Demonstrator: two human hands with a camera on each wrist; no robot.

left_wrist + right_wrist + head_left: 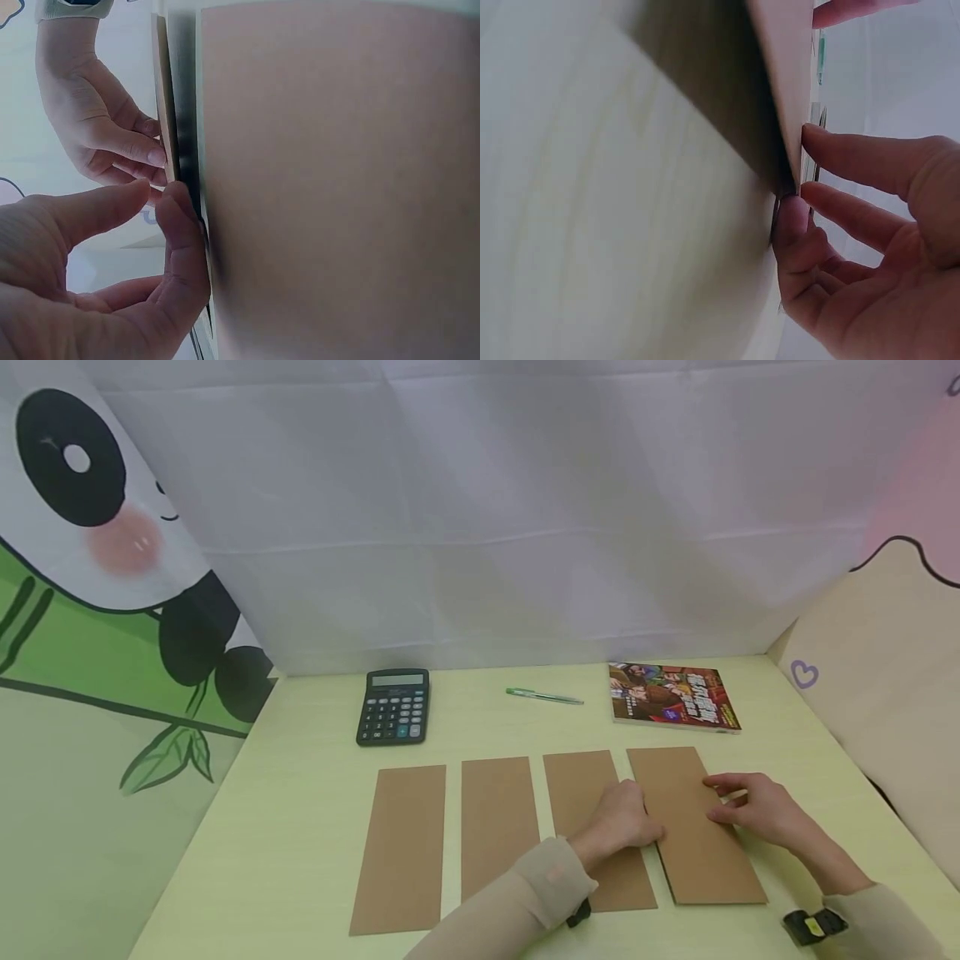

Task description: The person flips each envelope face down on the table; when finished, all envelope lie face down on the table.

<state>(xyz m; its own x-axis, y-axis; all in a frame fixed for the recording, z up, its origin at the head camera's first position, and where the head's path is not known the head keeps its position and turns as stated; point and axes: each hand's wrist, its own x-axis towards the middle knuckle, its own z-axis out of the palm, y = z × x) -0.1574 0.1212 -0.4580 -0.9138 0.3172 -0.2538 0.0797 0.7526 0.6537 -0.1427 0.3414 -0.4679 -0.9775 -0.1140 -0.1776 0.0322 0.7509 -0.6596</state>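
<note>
Four brown cardboard rectangles lie side by side, and both hands are at the rightmost cardboard piece (pixel 708 860). My left hand (pixel 618 817) pinches its left long edge between thumb and fingers. At the opposite long edge, my right hand (pixel 763 808) grips with its thumb on top and fingertips underneath. The right wrist view has this cardboard (pixel 784 75) tilted up, with a dark shadow beneath. Under my left forearm lies the neighbouring cardboard piece (pixel 581 785), which fills much of the left wrist view as a broad brown sheet (pixel 345 180).
Two more cardboard pieces, one at the far left (pixel 401 852) and one beside it (pixel 497 818), lie flat on the pale table (pixel 247 852). Behind them are a black calculator (pixel 393 708), a green pen (pixel 545 697) and a colourful booklet (pixel 671 697). A white cloth (pixel 487 527) hangs behind the table.
</note>
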